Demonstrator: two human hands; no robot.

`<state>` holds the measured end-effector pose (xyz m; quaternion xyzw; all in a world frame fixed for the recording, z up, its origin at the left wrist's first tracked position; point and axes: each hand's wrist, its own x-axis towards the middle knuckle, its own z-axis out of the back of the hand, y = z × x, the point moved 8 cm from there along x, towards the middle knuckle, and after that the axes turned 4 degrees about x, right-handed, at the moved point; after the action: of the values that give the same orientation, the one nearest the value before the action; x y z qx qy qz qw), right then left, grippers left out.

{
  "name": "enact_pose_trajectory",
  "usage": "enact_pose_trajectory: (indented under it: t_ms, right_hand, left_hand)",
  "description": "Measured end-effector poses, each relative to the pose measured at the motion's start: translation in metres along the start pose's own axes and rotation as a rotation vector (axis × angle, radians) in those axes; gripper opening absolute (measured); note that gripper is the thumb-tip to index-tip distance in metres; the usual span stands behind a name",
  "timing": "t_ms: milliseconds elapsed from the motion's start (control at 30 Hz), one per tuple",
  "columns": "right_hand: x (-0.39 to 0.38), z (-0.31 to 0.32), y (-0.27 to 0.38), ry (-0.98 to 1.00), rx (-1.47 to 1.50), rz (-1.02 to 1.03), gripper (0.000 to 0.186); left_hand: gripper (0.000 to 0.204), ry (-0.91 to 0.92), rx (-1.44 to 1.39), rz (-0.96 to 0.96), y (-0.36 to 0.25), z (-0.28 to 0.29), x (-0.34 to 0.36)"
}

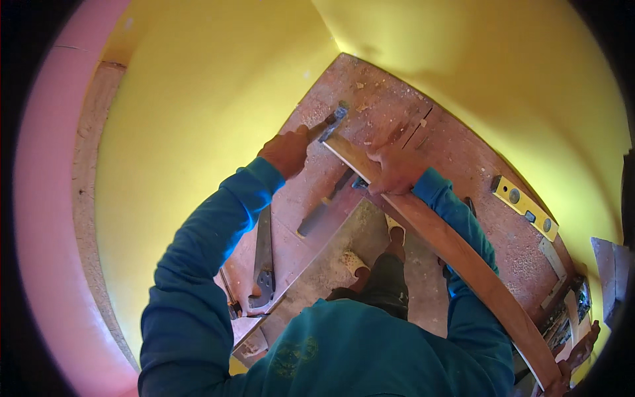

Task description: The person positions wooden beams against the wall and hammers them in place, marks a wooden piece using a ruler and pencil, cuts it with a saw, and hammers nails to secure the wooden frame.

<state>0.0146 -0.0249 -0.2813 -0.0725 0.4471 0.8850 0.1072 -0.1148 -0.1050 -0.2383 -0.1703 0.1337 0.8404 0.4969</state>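
Observation:
My left hand (288, 153) is closed round the handle of a hammer (338, 114). The hammer's metal head is at the far end of a long brown wooden board (463, 255); whether it touches the wood I cannot tell. My right hand (400, 169), slightly blurred, grips the board close behind that end. From there the board runs down to the lower right, passing over my right forearm. Another person's hand (574, 354) is at its other end. Below the board's far end lies a tool with a long handle and dark blade (314, 215).
A handsaw (263, 264) lies by my left arm, beside a thin rod-like tool (231, 298). Along the right wall rests a yellow spirit level (526, 207). Yellow walls (218, 79) meet behind the dusty reddish surface (383, 99), where small chips are scattered.

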Motion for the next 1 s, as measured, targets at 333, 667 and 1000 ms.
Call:
enact_pose_trajectory:
  t_ms: [333,667,1000]
  right_hand:
    - [0.014,0.012,0.010,0.072,0.642,0.039,0.051]
    - [0.011,0.072,0.200,0.417,1.597,0.370,0.050]
    - [0.034,0.085,0.268,0.436,1.348,0.467,0.052]
  left_hand:
    - [0.036,-0.482,-0.694,0.226,0.069,0.047,-0.092]
    - [0.028,-0.438,-1.090,0.551,0.099,-0.024,-0.281]
    - [0.030,-0.414,-1.011,0.638,0.097,-0.048,-0.329]
